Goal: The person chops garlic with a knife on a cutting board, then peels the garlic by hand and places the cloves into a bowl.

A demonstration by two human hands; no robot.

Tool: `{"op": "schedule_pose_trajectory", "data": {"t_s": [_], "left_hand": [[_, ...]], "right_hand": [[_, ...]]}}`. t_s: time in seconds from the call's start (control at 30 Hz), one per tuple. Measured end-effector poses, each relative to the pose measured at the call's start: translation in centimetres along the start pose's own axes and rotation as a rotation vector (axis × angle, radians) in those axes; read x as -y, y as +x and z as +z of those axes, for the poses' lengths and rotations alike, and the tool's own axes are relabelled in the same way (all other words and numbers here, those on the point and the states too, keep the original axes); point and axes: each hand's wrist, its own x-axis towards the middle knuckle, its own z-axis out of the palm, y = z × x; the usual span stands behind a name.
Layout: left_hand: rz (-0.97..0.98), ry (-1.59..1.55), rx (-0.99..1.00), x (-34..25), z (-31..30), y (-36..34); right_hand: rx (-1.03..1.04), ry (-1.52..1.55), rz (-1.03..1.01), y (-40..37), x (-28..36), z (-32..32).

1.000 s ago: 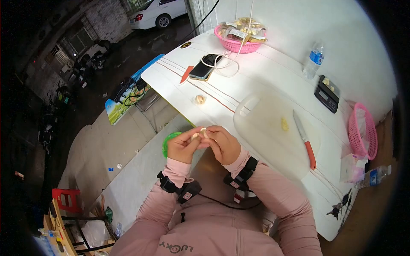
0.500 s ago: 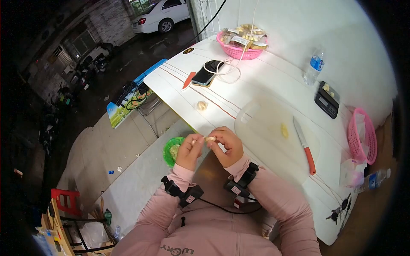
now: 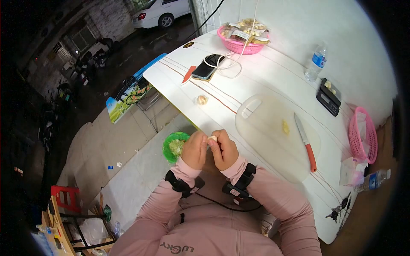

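A small pale garlic clove (image 3: 212, 138) is pinched between my two hands at the table's near edge. My left hand (image 3: 195, 149) is closed, its fingers curled together against the clove's left side. My right hand (image 3: 224, 150) grips the same clove with thumb and forefinger. Below and left of my left hand sits a green bowl (image 3: 166, 149) holding pale scraps. To the right lies a white cutting board (image 3: 267, 141) with a yellowish smear (image 3: 285, 127) on it. An orange-handled knife (image 3: 310, 155) rests on the board's right side.
Farther back are a small pale bulb (image 3: 201, 100), a phone (image 3: 208, 68), an orange-and-white knife-like piece (image 3: 188, 75) and a pink basket (image 3: 241, 46) of packets. A water bottle (image 3: 316, 64), black scale (image 3: 328, 98), another pink basket (image 3: 372, 136) and keys (image 3: 337, 211) line the right.
My hands have come closer together, and my left fingers have curled in more around the clove. The view has shifted slightly, showing more of the green bowl.
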Motion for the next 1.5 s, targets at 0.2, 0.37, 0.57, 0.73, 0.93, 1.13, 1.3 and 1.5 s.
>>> {"op": "schedule_pose_trajectory", "data": {"t_s": [0.2,0.37,0.57,0.73,0.93,1.13,1.3,1.5], "left_hand": [[-0.010,-0.143,0.142,0.9,-1.0,0.0],[-0.031,-0.225,0.079,1.0,-0.8,-0.6],[-0.214,-0.573,0.030,1.9,0.8,-2.0],[-0.288,-0.711,-0.046,5.4,1.5,-2.2],[-0.362,-0.154,-0.127,13.3,-1.6,-1.9],[-0.332,0.240,-0.192,23.0,-3.9,-1.6],[-0.255,0.550,-0.089,27.3,-5.9,-0.8],[-0.416,0.587,-0.081,28.5,-7.2,-1.1]], "right_hand": [[0.017,0.127,-0.140,0.1,-1.1,0.6],[0.257,0.652,0.304,0.7,-0.6,-0.5],[0.313,0.941,0.393,1.4,-2.2,-0.6],[0.255,0.989,0.410,1.6,-3.0,-0.6],[0.193,0.869,0.427,1.9,-3.4,-1.0],[0.207,0.741,0.479,2.1,-3.2,-1.2],[0.159,0.748,0.506,2.1,-2.7,-1.1],[0.189,0.739,0.461,1.9,-3.0,-1.1]]}}
